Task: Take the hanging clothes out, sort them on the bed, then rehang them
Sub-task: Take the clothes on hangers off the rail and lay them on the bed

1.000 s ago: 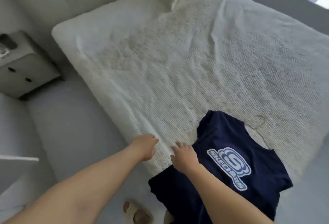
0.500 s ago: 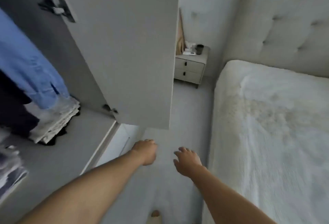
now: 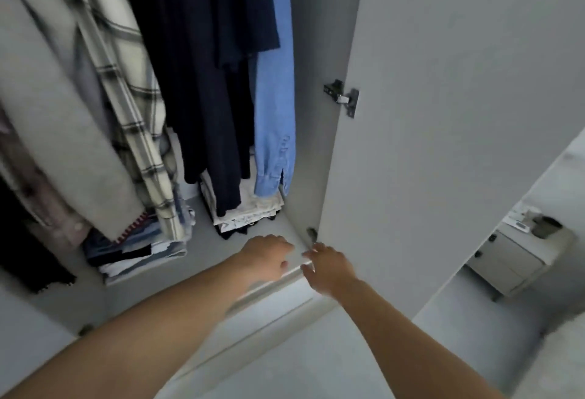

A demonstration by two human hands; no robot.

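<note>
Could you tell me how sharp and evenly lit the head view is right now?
Head view: motion blur smears the plaid shirt and both hands, left hand and right hand; the dark clothes lose detail in shadow; the wardrobe door is evenly lit, leaning from wide-angle distortion.

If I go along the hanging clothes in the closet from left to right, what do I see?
Grey coat → checked shirt → dark navy clothes → light blue shirt → open closet door.
</note>
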